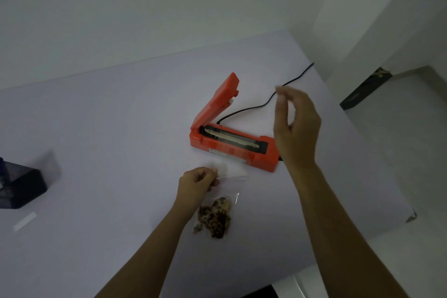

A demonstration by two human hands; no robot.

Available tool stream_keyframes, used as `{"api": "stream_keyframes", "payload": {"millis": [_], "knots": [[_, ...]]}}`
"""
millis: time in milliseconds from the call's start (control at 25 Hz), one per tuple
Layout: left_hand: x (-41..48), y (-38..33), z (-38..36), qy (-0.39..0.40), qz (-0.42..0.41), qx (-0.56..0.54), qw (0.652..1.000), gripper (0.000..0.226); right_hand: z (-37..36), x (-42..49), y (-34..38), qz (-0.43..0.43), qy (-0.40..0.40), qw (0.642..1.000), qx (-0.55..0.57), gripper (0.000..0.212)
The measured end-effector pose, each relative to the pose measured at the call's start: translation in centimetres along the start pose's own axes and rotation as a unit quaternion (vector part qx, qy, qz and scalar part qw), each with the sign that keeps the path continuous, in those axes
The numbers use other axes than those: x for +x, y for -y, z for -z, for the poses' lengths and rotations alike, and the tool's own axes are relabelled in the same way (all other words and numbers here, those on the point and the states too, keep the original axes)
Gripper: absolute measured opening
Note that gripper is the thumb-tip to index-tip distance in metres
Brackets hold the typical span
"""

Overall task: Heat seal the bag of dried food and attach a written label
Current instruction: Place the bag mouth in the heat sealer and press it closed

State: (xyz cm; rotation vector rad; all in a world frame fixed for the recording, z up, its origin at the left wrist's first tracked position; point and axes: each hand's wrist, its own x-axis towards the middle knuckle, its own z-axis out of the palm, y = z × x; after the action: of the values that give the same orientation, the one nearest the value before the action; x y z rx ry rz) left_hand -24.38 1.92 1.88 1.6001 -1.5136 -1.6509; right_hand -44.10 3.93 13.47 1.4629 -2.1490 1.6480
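Note:
An orange heat sealer (232, 147) sits mid-table with its lid (217, 101) raised and the sealing strip exposed. In front of it lies a clear plastic bag (229, 172) holding brown dried food (214, 219) at its near end. My left hand (197, 184) pinches the bag's open top edge, just short of the sealer's front. My right hand (296, 126) hovers in the air above the sealer's right end, fingers apart and empty.
A black power cord (278, 91) runs from the sealer toward the table's far right edge. A dark box (19, 187) stands at the left edge, and a small white label strip (24, 221) lies near it. The table's right edge drops to the floor.

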Motion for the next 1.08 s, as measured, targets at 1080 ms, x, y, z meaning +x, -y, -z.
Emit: {"api": "stream_keyframes", "payload": {"millis": [1080], "knots": [[0.9, -0.1, 0.7, 0.001, 0.02, 0.029, 0.999, 0.029, -1.0, 0.8, -1.1, 0.047, 0.296, 0.929, -0.216, 0.049]]}}
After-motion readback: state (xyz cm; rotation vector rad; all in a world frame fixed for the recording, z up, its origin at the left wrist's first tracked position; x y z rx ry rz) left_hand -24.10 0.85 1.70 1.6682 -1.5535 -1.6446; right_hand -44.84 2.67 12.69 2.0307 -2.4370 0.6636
